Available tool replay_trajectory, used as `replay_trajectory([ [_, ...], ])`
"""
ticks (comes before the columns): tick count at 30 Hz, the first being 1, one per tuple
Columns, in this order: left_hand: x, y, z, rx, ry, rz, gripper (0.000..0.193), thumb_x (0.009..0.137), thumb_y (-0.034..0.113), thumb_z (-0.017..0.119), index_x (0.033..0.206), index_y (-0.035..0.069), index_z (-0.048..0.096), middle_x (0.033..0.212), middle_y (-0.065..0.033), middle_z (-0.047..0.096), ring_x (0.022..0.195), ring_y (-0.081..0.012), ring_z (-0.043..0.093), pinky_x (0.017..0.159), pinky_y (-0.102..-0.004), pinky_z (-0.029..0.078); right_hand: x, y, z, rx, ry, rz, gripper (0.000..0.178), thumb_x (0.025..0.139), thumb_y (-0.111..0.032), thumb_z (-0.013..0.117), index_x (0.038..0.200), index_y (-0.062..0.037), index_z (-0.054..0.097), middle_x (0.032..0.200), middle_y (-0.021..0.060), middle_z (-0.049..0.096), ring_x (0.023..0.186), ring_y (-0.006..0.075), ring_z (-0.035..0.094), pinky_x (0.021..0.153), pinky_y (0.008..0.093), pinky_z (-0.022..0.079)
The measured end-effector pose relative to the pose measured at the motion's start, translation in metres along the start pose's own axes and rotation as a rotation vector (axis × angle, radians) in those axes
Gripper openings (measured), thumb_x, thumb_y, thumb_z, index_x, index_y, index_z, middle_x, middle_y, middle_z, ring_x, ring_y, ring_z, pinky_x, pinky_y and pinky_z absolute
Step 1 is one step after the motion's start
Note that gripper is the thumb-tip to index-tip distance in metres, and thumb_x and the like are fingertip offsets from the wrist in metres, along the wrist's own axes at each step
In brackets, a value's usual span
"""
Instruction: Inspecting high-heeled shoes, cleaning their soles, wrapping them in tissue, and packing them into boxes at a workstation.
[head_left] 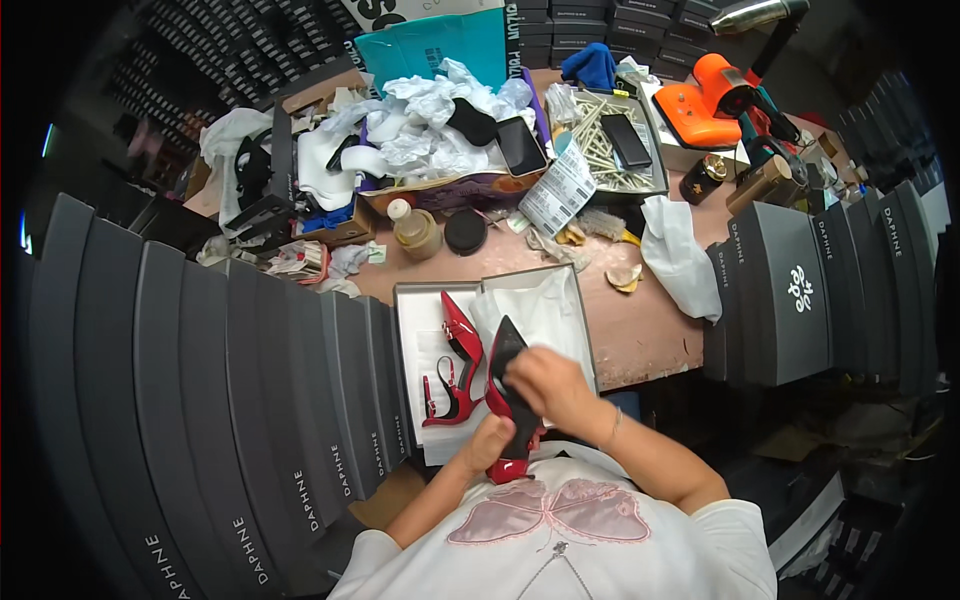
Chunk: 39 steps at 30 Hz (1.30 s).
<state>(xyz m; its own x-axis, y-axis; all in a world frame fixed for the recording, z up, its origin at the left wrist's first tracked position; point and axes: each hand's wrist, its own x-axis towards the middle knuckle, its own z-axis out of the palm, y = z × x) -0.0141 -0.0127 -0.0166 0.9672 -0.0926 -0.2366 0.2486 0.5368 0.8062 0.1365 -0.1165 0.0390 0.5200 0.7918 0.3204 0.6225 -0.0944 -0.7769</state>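
A red high-heeled shoe (pixel 507 342) with a black sole is held sole-up in front of my chest. My left hand (pixel 488 446) grips it near the heel end, thumb against its side. My right hand (pixel 556 388) is closed, fingertips pinched together over the black sole; whatever they hold, if anything, is hidden. The matching red shoe (pixel 461 328), with an ankle strap, lies on its side in the left part of an open shoebox (pixel 409 310). White tissue paper (pixel 552 308) lines the box's right part.
Dark shoeboxes (pixel 205 350) stand in a long row at left, with more boxes (pixel 785 270) at right. Behind are a pump bottle (pixel 412 228), a black round lid (pixel 466 231), a carton of crumpled tissue (pixel 430 115), a tray of cotton swabs (pixel 598 150) and an orange stand (pixel 697 112).
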Motion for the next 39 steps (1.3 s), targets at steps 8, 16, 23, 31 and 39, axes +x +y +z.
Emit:
replay_trajectory([
  [8,-0.001,-0.007,-0.008,-0.193,0.279,-0.119,0.094,0.084,0.078,0.015,0.126,0.001,0.049,0.112,-0.0107,0.061,0.103,-0.0177,0.06,0.089,-0.0307,0.049,-0.054,0.0,0.015,0.003,-0.478,-0.203,0.027,0.068,-0.007,0.066,0.094,-0.0103,0.066,0.092,0.0054,0.06,0.081,0.0246,0.059,0.068,0.0375,0.048],
  [16,0.028,0.019,-0.027,-0.348,0.302,-0.023,0.068,0.096,0.061,0.024,0.107,0.002,0.056,0.094,-0.0076,0.062,0.086,-0.0166,0.062,0.077,-0.0311,0.052,-0.054,0.005,0.02,0.152,-0.266,-0.059,0.023,0.074,-0.004,0.066,0.096,-0.0067,0.066,0.094,0.0078,0.059,0.09,0.0277,0.059,0.077,0.0351,0.048],
  [23,0.059,0.051,-0.024,-0.198,0.64,0.176,0.064,0.097,0.058,0.03,0.096,0.001,0.058,0.082,-0.0068,0.06,0.075,-0.0139,0.059,0.071,-0.0264,0.049,-0.051,-0.018,-0.037,0.014,0.034,0.108,0.03,0.07,0.002,0.07,0.1,-0.0049,0.068,0.09,0.0103,0.06,0.078,0.0258,0.06,0.069,0.0349,0.049],
  [31,0.056,0.054,-0.017,-0.102,0.62,0.252,0.07,0.094,0.063,0.028,0.095,0.0,0.057,0.079,-0.0067,0.059,0.073,-0.0136,0.06,0.071,-0.0261,0.05,-0.075,0.012,-0.013,-0.224,-0.062,-0.039,0.033,0.068,0.0,0.067,0.101,-0.0065,0.065,0.091,0.0055,0.058,0.077,0.0246,0.055,0.069,0.0347,0.045],
  [39,0.048,0.039,-0.034,0.086,0.14,0.188,0.078,0.091,0.068,0.028,0.109,-0.003,0.056,0.096,-0.0103,0.063,0.085,-0.0171,0.063,0.076,-0.0306,0.053,-0.065,0.007,-0.027,-0.102,0.138,0.168,0.033,0.071,0.004,0.069,0.103,-0.0034,0.067,0.094,0.0111,0.06,0.081,0.028,0.059,0.071,0.0359,0.049],
])
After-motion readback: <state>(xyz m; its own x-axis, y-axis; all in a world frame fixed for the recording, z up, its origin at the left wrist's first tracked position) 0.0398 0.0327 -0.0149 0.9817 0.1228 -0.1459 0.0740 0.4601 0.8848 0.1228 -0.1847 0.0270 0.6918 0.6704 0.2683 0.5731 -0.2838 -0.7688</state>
